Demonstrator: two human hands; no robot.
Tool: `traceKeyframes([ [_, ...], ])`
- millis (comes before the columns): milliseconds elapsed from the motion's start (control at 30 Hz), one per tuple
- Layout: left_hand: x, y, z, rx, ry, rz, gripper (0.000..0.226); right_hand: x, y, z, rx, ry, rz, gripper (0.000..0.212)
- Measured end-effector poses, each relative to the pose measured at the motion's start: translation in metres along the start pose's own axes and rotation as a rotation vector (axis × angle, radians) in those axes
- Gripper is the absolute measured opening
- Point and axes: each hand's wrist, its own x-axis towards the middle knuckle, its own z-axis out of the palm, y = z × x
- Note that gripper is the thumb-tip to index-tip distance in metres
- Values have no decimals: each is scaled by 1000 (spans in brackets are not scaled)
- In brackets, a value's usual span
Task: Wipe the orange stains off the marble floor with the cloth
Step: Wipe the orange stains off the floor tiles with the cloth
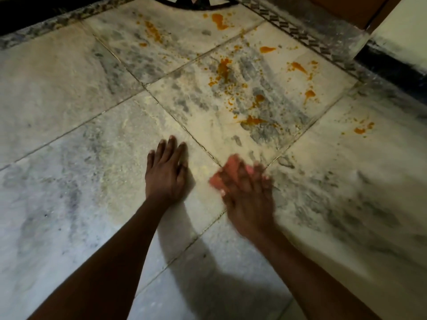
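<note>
Orange stains (251,121) are spattered over the grey-veined marble floor (69,112), mostly on the tiles ahead and to the right, with a larger blot (219,20) near the far border. My left hand (165,174) lies flat on the floor, fingers spread, holding nothing. My right hand (247,192) is blurred and presses a small pink-orange cloth (227,169) against the floor at a tile joint, just short of the nearest stains. Most of the cloth is hidden under the fingers.
A patterned dark border strip (288,28) runs along the far edge of the tiles. A dark skirting and pale wall (392,42) stand at the upper right. A round dark inlay (196,2) shows at the top edge.
</note>
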Motion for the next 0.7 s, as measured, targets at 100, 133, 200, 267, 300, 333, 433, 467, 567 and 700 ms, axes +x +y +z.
traceKeyframes([
  [100,-2,-2,0,-2,8,9,67,-56,-4,-9,-46,-160,-556,58],
  [133,-3,-2,0,-3,8,11,66,-67,12,-16,-59,-195,-672,57],
  [200,-3,-1,1,2,9,8,65,-69,53,-22,-138,-199,-756,57],
  [267,-3,0,3,10,20,4,64,-55,84,-16,-164,-132,-497,58],
  [300,-2,0,4,11,24,6,63,-48,86,-14,-114,-84,-243,58],
  [333,-3,0,5,13,29,8,63,-41,78,-13,-57,-22,-10,57],
  [433,-4,1,3,26,2,6,64,-47,23,-4,4,-2,21,57],
  [467,-4,2,1,27,-9,-3,65,-58,8,-1,7,-57,-170,60],
  [567,-5,6,-3,26,-36,-19,66,-87,9,-12,-18,-132,-630,72],
  [700,-8,6,-1,28,-24,-19,67,-70,59,-13,-135,-83,-398,61],
])
